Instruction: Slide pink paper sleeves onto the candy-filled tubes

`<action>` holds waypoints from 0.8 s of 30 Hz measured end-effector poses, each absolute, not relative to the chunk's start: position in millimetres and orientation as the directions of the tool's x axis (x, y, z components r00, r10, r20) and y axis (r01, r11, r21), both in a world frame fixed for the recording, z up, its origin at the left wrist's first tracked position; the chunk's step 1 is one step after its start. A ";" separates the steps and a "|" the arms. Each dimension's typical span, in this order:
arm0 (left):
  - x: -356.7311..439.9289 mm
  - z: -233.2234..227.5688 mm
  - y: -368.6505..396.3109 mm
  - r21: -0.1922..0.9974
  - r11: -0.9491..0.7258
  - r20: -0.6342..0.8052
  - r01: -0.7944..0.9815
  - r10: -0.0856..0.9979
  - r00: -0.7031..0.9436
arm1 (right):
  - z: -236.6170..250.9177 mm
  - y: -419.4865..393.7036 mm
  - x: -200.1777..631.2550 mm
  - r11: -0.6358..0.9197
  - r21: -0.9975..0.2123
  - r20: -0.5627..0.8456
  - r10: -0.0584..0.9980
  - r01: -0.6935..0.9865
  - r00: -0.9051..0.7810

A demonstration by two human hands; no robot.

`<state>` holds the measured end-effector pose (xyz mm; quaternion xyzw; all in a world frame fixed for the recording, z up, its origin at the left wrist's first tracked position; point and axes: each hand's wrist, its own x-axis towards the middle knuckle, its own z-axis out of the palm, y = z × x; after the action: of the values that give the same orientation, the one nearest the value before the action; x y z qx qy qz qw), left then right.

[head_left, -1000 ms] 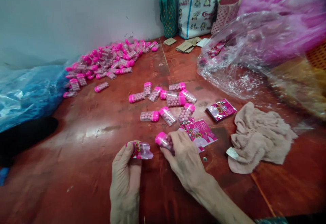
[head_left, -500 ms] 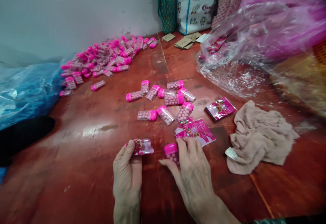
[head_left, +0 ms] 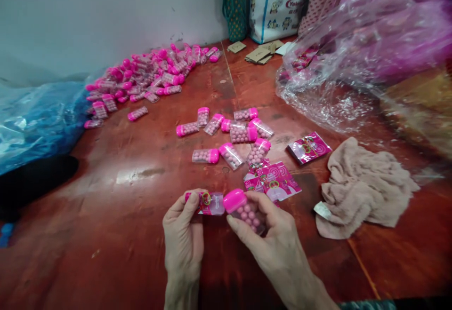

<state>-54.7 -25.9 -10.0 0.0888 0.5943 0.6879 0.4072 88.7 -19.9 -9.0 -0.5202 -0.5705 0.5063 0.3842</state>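
Between the thumb and fingers of my left hand is a pink printed plastic sleeve, its clear end toward the right. My right hand grips a clear bottle of pink beads, tilted with its bright pink cap up and to the left. The cap is right beside the sleeve's free end; whether they touch I cannot tell. Beyond my right hand lie flat printed sleeves. Several filled bottles lie loosely grouped on the red-brown table ahead of my hands.
A large heap of pink-capped bottles is against the wall. At right are a stack of sleeves, a crumpled cloth and clear plastic wrap. Blue plastic is at left. Cardboard pieces and a white bag stand behind.
My right hand has lifted and tilted the bottle, bringing its cap close to the sleeve. My left hand has shifted slightly right with the sleeve. The view has moved a little.
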 end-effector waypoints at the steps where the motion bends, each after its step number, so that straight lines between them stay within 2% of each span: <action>1: -53.5 -9.6 -26.3 0.897 0.050 -0.352 -0.439 0.680 -0.643 | -8.4 -20.2 86.9 -0.075 -0.983 -0.106 0.978 0.168 -0.181; 5: -51.2 -8.8 -27.6 0.907 0.082 -0.347 -0.413 0.701 -0.624 | -6.4 -18.8 84.0 -0.189 -0.979 -0.204 0.943 0.082 -0.264; 9: -52.1 -8.3 -28.0 0.917 0.092 -0.325 -0.389 0.738 -0.592 | -4.0 -12.0 89.8 -0.345 -0.938 -0.299 0.851 -0.030 -0.432; 14: -49.9 -5.2 -27.3 0.915 0.122 -0.324 -0.385 0.791 -0.519 | -5.3 -10.5 93.6 -0.446 -0.892 -0.355 0.794 -0.077 -0.494; 20: -40.6 -2.0 -25.1 0.906 0.098 -0.333 -0.411 0.766 -0.550 | -1.6 -14.5 86.1 -0.299 -0.954 -0.284 0.874 0.024 -0.394; 24: -38.7 -5.8 -26.0 0.870 0.135 -0.384 -0.475 0.789 -0.480 | -3.9 -17.2 80.9 -0.179 -0.980 -0.197 0.929 0.086 -0.314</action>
<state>-38.7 -26.0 -5.8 0.1375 0.5710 0.6433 0.4912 80.9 -17.2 -3.9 -0.4712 -0.5383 0.6060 0.3478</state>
